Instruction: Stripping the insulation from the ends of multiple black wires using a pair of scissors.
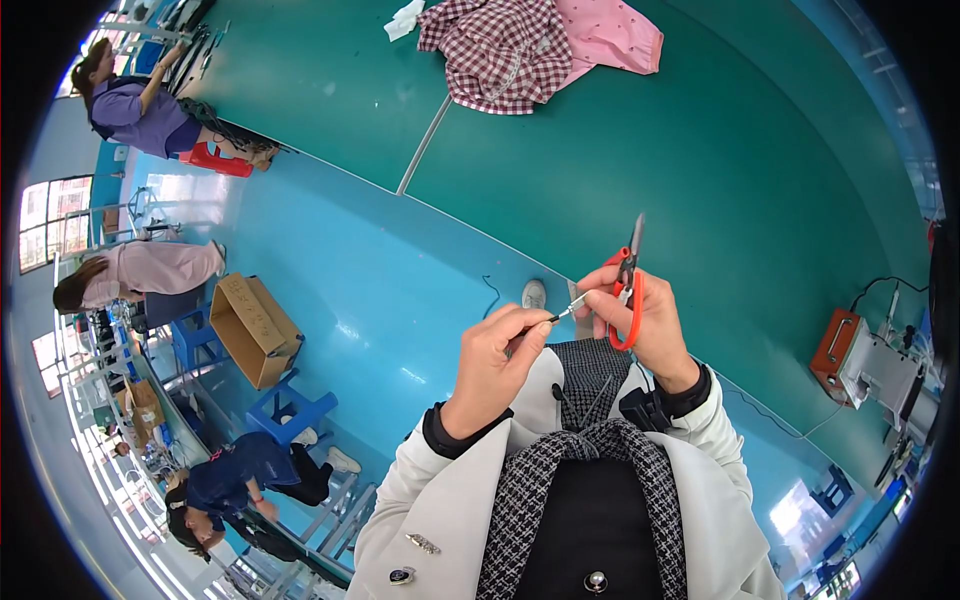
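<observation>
My left hand [490, 365] is closed, thumb and forefinger pinching a thin black cable [551, 320] with a pale, metallic-looking tip. Around a pair of scissors [637, 318] with red handles, my right hand [660, 335] is also closed. The scissors' blades point up and away, over the edge of the green table. The thumb and forefinger of that same hand meet the cable's pale tip, so the cable spans the short gap between both hands. The exact form of the tip is too small to make out.
A green table [720, 190] stretches ahead, with a checked garment [500, 60] and a pink cloth [610, 45] at its far side. An orange and grey machine [838, 350] stands at right. A cardboard box [250, 330] and blue stools [290, 408] are at left, near several seated people.
</observation>
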Demonstrator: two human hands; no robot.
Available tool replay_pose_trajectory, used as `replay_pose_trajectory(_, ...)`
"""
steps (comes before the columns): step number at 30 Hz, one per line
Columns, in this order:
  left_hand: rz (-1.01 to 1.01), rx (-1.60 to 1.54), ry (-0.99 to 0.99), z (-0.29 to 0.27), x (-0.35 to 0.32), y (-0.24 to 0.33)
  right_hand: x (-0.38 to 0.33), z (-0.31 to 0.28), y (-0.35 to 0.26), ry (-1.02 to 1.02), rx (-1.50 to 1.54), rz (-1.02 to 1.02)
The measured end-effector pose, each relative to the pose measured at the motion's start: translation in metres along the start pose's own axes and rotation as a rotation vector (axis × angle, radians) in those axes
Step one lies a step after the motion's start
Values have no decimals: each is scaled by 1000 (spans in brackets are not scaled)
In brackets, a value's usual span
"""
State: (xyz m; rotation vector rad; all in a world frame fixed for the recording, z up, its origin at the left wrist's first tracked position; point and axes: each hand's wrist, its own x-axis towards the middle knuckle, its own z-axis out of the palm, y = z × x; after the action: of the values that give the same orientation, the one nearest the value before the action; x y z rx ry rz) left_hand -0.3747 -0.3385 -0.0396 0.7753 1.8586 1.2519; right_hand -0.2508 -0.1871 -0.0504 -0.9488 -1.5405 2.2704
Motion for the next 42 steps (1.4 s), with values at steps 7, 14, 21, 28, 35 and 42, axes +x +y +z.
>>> replay_pose_trajectory(7,466,463,275,0,1,1,-9,0,10,97,-332,-55)
replay_pose_trajectory(14,395,466,328,-1,-3,1,-21,15,15,145,-1143,-559)
replay_pose_trajectory(21,328,371,286,-3,-7,3,-19,21,26,239,-1384,-659)
replay_pose_trajectory(28,155,179,255,-5,-11,5,-19,25,28,238,-1401,-708)
replay_pose_trajectory(35,24,-72,204,-10,-12,9,-19,23,33,219,-1276,-698)
replay_pose_trajectory(42,-206,-522,16,-18,-8,-6,-20,22,19,135,-392,-32)
